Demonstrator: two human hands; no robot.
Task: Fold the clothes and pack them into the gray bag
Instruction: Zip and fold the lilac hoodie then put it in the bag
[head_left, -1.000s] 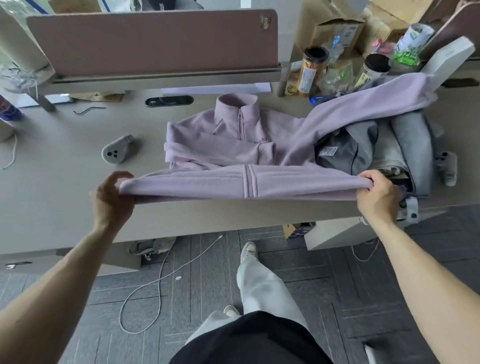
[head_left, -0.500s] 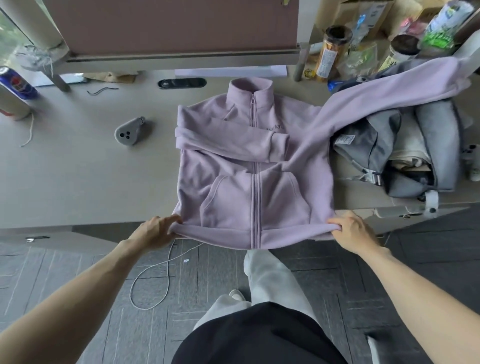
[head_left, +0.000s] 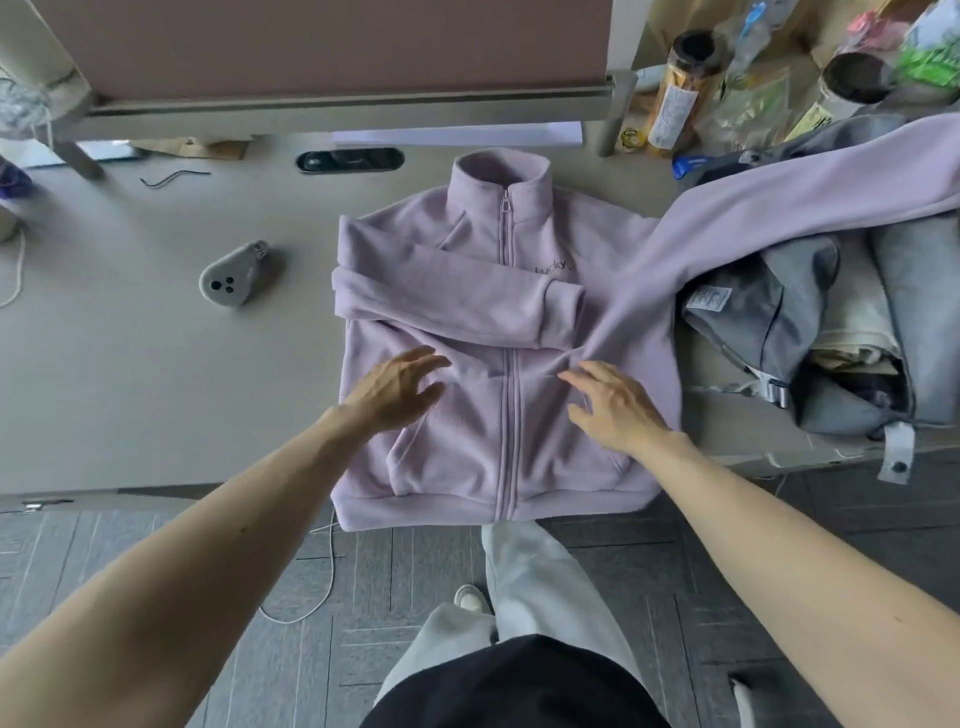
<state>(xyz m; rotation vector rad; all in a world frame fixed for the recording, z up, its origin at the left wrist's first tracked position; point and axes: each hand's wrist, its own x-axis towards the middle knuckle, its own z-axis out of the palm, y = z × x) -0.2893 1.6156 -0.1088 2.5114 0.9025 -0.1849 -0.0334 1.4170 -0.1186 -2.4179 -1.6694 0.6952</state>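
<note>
A lilac fleece zip jacket (head_left: 467, 441) lies front up on the desk (head_left: 130, 364), collar away from me, hem hanging slightly over the near edge. One sleeve is folded across the chest; the other sleeve (head_left: 810, 192) stretches right over the gray bag (head_left: 769, 312). The bag lies open at the right with folded pale and gray clothes (head_left: 852, 332) inside. My left hand (head_left: 400, 389) and my right hand (head_left: 613, 400) rest flat on the jacket either side of the zip, fingers straight and spread.
A small gray device (head_left: 231, 275) sits left of the jacket. A cable port (head_left: 350, 160) and a brown divider panel (head_left: 322, 47) are behind. Jars, bottles and packets (head_left: 680, 93) crowd the back right. A white cable (head_left: 322, 571) lies on the floor.
Both hands let go of the hem they were holding and pulling toward me. The jacket now lies spread flat, and the hands have moved up onto its front.
</note>
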